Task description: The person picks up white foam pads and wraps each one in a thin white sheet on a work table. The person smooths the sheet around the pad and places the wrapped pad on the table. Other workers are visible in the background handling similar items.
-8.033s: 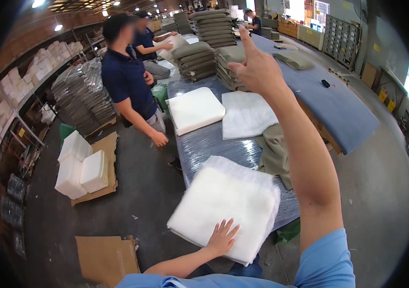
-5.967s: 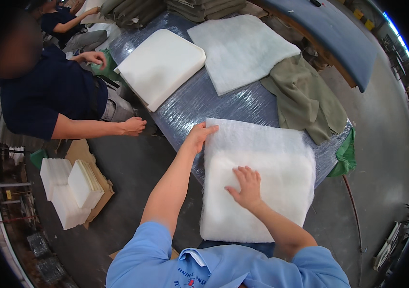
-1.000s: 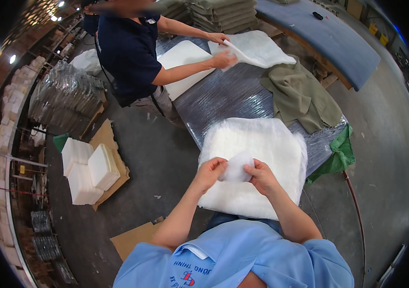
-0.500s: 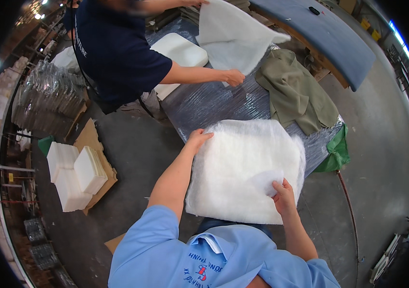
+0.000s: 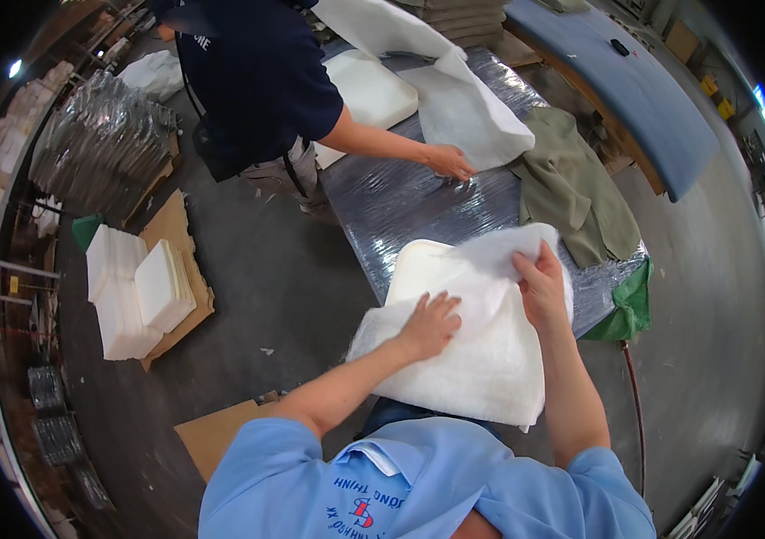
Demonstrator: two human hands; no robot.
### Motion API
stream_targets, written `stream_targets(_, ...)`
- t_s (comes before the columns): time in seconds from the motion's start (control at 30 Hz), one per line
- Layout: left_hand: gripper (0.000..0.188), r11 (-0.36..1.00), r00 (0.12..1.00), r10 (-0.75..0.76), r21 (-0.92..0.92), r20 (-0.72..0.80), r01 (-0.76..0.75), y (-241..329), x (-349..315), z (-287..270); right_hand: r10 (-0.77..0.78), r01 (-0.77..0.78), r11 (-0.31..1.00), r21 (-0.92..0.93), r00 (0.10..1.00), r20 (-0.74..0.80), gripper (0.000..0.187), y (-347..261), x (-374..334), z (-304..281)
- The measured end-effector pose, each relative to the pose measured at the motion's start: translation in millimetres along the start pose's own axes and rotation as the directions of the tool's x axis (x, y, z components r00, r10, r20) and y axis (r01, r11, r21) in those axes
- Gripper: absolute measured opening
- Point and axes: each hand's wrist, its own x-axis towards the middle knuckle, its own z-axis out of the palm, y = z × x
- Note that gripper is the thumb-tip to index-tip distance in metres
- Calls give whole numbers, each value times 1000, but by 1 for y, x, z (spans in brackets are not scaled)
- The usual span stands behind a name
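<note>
A sheet of fluffy white batting is draped over a white foam cushion in front of me, at the near end of the plastic-wrapped table. The cushion's rounded far left corner is bare. My right hand pinches the batting's far edge, lifted and folded back toward the right. Lying on the batting with its fingers spread, my left hand rests near the middle of the sheet. The cushion's near part is hidden under the batting.
Across the table a co-worker in a dark shirt handles another white batting sheet beside a second foam cushion. Olive cloth drapes over the right side. Stacked foam pads stand on cardboard at left. A blue padded bench stands beyond.
My right hand has moved up and away, lifting the batting's edge. My left hand has left the far left corner and come onto the sheet. The foam corner now shows.
</note>
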Motion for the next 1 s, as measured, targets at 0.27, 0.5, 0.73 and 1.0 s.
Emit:
stream_targets(0.27,22,983,998,-65,-171,-8,63,53,-27,27,-302,536,664,-522,830,469,28,60,82,71)
stream_targets(0.5,28,966,999,3,-257,-40,-13,73,-27,21,-10,818,23,-575,575,818,21,133,88,11)
stream_targets(0.73,29,932,1000,-9,-363,-21,1,57,-35,15,240,75,802,-593,868,434,11,115,92,41)
stream_targets(1.0,25,617,972,-9,-764,235,191,35,-15,-5,357,-110,503,-857,930,90,19,158,112,28)
